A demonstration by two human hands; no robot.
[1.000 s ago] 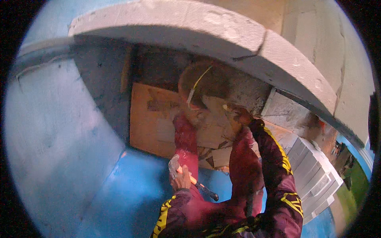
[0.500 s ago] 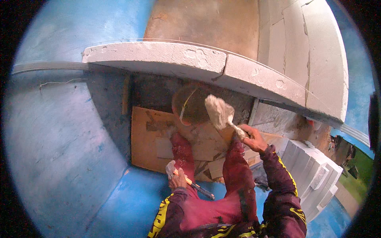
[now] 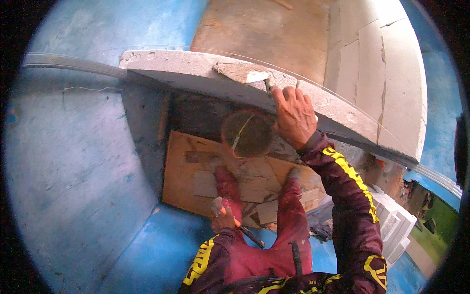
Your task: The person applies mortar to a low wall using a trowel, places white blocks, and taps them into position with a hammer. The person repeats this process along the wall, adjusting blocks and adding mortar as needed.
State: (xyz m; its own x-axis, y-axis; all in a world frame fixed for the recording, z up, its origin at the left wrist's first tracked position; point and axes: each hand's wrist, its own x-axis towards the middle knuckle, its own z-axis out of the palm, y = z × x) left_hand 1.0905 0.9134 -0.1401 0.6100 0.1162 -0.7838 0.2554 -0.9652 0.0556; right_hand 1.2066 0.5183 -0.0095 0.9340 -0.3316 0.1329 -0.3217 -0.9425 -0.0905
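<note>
Closest to the camera are the person's legs in dark red trousers, with dark sleeves that have yellow stripes. The left hand [image 3: 224, 220] is low down by the left knee. Its grip is closed around a small tool with an orange handle [image 3: 235, 220] and a dark end that points down to the right.

Under the legs lies a flat piece of brown cardboard [image 3: 183, 181] on the blue floor [image 3: 156, 250]. A few pale flat pieces lie on the cardboard. Just past the knees stands a round brown bucket [image 3: 247, 133] with a thin handle across its top.

Higher up, the right hand [image 3: 293, 115] reaches to the top of a wall of white blocks [image 3: 181, 73]. Its grip is closed around the handle of a trowel [image 3: 245, 73]. The trowel's flat blade lies on top of the white block and is covered in grey mortar.

To the right, more white blocks [image 3: 391, 220] are stacked by the wall. Far behind stands a taller wall of white blocks [image 3: 387, 73] and a brown wall [image 3: 264, 34].
</note>
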